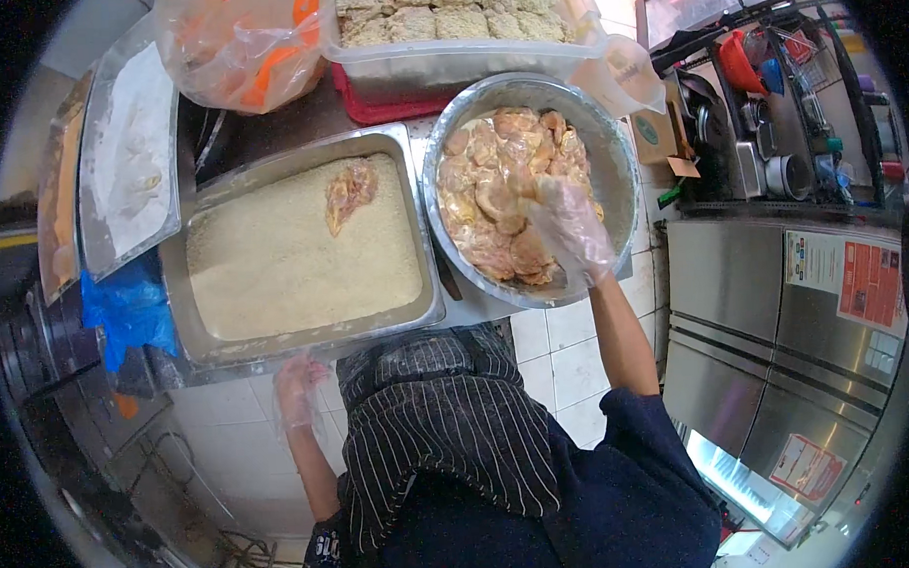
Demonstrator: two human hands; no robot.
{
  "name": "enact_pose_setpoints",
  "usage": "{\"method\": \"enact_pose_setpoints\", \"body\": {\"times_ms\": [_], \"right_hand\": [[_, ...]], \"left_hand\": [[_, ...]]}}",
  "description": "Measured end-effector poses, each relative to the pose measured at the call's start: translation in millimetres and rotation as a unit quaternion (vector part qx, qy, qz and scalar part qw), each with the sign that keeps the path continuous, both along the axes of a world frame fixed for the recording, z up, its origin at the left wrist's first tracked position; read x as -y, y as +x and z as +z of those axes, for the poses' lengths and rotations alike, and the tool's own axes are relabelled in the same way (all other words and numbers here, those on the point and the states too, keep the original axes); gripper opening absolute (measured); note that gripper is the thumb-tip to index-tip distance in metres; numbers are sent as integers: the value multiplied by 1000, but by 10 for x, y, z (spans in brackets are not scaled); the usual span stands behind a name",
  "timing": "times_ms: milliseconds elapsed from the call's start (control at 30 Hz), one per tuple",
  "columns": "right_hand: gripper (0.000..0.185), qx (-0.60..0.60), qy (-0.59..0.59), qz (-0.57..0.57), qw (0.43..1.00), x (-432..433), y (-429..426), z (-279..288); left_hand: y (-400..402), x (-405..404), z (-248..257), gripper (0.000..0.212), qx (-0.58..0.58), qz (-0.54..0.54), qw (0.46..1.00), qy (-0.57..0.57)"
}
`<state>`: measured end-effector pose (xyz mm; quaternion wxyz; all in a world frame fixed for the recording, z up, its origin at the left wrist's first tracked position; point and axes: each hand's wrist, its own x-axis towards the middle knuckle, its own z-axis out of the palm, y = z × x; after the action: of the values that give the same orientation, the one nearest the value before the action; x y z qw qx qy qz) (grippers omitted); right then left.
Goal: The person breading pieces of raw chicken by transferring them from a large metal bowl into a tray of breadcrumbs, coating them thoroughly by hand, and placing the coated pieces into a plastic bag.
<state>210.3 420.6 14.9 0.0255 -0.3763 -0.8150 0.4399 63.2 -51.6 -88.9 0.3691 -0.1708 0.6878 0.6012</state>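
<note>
My right hand (573,231), in a clear plastic glove, reaches into a round metal bowl (627,165) of raw marinated meat pieces (496,185). Its fingertips touch the meat; whether they grip a piece I cannot tell. My left hand (299,379), also gloved in clear plastic, hangs just off the near edge of the counter, its fingers loosely curled and no object visible in it. Between the hands stands a rectangular steel pan (423,232) of pale crumbs (296,259). One raw meat piece (351,191) lies on the crumbs near the pan's far right corner.
Crumb-coated pieces (453,17) fill a clear plastic tub (469,52) behind the bowl. A tray of white powder (131,152), a blue plastic bag (129,310) and a knotted clear bag (247,51) are at the left. Shelves with pots (787,176) stand at the right.
</note>
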Motion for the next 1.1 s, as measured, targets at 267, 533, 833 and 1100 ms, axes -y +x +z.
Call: {"method": "enact_pose_setpoints", "body": {"times_ms": [267, 533, 833, 1100], "right_hand": [[25, 15, 295, 167, 941, 297, -95, -758], [27, -27, -119, -18, 992, 89, -7, -27], [25, 104, 125, 205, 965, -59, -160, -287], [18, 112, 50, 121, 985, -36, -150, -504]], "left_hand": [[-89, 38, 11, 21, -12, -29, 999, 19], [20, 15, 52, 22, -7, -18, 1000, 22], [-74, 73, 74, 25, -26, -74, 997, 10], [87, -57, 92, 23, -28, -31, 999, 29]]}}
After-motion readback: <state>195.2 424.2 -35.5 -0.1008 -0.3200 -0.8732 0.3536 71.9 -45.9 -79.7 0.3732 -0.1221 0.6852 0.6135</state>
